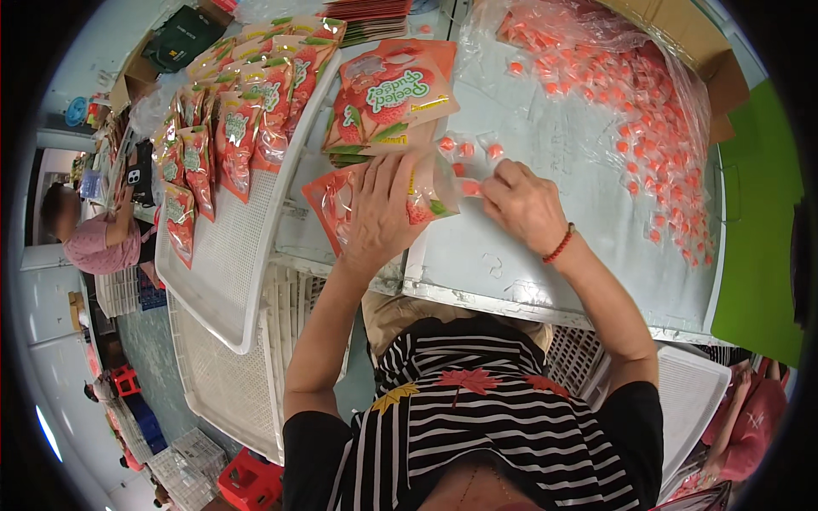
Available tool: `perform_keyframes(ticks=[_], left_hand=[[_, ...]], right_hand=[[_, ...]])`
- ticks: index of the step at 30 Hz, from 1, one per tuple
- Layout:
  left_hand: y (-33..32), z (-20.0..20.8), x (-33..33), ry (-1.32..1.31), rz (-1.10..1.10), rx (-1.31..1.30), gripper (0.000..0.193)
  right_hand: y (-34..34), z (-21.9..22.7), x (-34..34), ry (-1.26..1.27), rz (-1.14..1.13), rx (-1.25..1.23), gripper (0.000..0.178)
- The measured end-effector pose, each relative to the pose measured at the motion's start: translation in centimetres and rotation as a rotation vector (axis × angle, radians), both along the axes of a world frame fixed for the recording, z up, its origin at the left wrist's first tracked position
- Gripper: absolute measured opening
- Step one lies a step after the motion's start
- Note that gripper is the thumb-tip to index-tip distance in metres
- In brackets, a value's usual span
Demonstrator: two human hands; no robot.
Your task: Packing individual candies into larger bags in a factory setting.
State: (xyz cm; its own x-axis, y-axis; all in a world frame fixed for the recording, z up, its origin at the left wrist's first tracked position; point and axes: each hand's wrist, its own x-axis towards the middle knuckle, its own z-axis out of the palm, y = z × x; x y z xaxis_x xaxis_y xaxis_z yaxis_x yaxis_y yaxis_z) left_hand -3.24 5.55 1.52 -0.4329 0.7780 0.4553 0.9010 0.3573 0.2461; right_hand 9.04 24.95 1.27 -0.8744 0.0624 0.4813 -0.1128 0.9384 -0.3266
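Note:
My left hand [375,209] is closed around a pink and red candy pouch [436,192]. The pouch lies tilted on the table, its mouth facing right. At that mouth, my right hand [526,207] pinches a clear-wrapped red candy [469,188] between thumb and fingers. A red bead bracelet circles the right wrist. Just beyond the fingers lie a few more wrapped candies [466,149]. Behind my left hand, a stack of flat pouches [388,89] rests on the table; part of it is hidden.
A large spread of wrapped candies [630,145] covers the right of the light table [545,128], partly under clear plastic. On the left, a white mesh tray [226,247] carries several filled pouches [247,119]. Other people [98,243] are nearby; a red stool [249,479] stands lower left.

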Motion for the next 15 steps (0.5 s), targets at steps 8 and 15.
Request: perform_keyframes(ticks=[8, 15], left_hand=[[2.8, -0.6, 2.1, -0.086, -0.112, 0.081, 0.087], [3.3, -1.0, 3.1, -0.187, -0.032, 0.287, 0.09]], right_hand=[[-0.5, 3.1, -1.6, -0.108, 0.132, 0.289, 0.014], [-3.3, 5.1, -3.0, 0.061, -0.039, -0.748, 0.013]])
